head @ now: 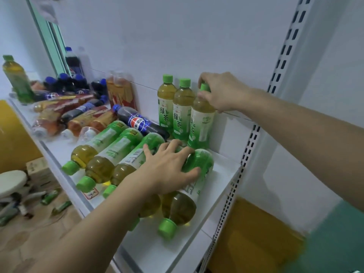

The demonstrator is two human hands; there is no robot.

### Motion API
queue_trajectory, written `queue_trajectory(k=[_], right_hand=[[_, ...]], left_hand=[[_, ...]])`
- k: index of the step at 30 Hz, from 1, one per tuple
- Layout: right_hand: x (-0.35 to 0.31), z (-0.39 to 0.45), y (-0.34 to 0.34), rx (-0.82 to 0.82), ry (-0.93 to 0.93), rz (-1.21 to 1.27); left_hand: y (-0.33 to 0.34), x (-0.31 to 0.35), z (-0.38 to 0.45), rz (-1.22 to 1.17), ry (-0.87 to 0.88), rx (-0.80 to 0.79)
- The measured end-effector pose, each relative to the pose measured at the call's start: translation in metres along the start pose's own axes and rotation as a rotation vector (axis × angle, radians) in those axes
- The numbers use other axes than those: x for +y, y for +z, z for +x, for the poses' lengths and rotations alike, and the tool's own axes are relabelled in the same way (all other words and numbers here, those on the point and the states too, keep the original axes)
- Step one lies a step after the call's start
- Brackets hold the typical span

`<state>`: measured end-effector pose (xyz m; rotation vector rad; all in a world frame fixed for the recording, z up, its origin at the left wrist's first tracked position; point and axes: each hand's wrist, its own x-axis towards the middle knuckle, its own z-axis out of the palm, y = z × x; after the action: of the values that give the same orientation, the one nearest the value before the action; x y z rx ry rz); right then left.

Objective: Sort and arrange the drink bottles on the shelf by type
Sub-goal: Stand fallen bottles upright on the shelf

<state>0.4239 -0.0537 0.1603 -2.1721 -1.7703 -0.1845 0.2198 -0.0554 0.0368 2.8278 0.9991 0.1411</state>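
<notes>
From where I watch, the only bare stretch of the white metal shelf (pixel 222 174) lies at its right end, between the lying green-capped tea bottles (pixel 110 152) and the perforated white upright (pixel 248 154), and along the near edge in front of their caps. The far right corner is blocked by three upright green tea bottles (pixel 182 113) against the back wall. Leftward I see a lying dark cola bottle (pixel 137 122) and a crowded heap of red-labelled and blue-capped bottles (pixel 74 111) filling the shelf.

My left hand (pixel 169 170) hides one lying green tea bottle (pixel 149 205); bottles at the shelf's (pixel 220 174) far-left end (pixel 65 107) blur together.
</notes>
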Motion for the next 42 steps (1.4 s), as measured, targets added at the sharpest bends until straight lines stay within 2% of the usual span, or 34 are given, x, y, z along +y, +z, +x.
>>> queue_trajectory(k=[4, 6, 8, 10, 12, 14, 16, 18, 22, 25, 28, 31, 36, 40, 42], right_hand=[[-0.001, -0.026, 0.004, 0.096, 0.007, 0.035], [-0.004, -0.065, 0.016, 0.232, 0.016, 0.108], [-0.008, -0.112, 0.037, 0.345, -0.064, 0.252], [-0.016, -0.159, 0.059, 0.260, -0.165, 0.411], [-0.028, -0.198, 0.077, 0.087, -0.271, 0.474], [-0.040, -0.219, 0.095, -0.020, -0.409, 0.379], [-0.048, -0.225, 0.113, -0.052, -0.532, 0.161], [-0.055, -0.222, 0.122, -0.022, -0.569, 0.059], [-0.060, -0.208, 0.116, 0.163, -0.585, 0.084], [-0.056, -0.180, 0.085, 0.205, -0.510, 0.213], [-0.050, -0.141, 0.048, 0.285, -0.271, 0.458], [-0.034, -0.099, 0.035, 0.318, -0.062, 0.629], [-0.014, -0.074, 0.035, 0.381, 0.169, 0.509], [-0.023, -0.075, 0.035, 0.456, 0.269, 0.415], [-0.036, -0.087, 0.035, 0.535, 0.236, 0.303]], left_hand=[[-0.001, -0.002, -0.003, -0.027, 0.000, 0.014], [0.000, -0.005, -0.003, -0.076, 0.003, 0.044], [-0.002, -0.008, -0.002, -0.169, -0.004, 0.094], [-0.007, -0.011, -0.002, -0.279, -0.004, 0.157], [-0.014, -0.017, -0.005, -0.317, 0.013, 0.227], [-0.020, -0.030, -0.010, -0.239, 0.023, 0.272], [-0.025, -0.048, -0.013, -0.101, 0.019, 0.265], [-0.028, -0.067, -0.014, 0.019, 0.006, 0.187], [-0.030, -0.086, -0.015, 0.083, 0.030, 0.019], [-0.031, -0.093, -0.016, 0.042, 0.057, -0.010], [-0.032, -0.100, -0.019, -0.047, 0.082, -0.017], [-0.036, -0.108, -0.020, -0.004, 0.126, -0.081], [-0.040, -0.119, -0.023, 0.088, 0.204, -0.135], [-0.033, -0.124, -0.022, 0.094, 0.229, -0.124], [-0.031, -0.124, -0.021, 0.085, 0.232, -0.132]])
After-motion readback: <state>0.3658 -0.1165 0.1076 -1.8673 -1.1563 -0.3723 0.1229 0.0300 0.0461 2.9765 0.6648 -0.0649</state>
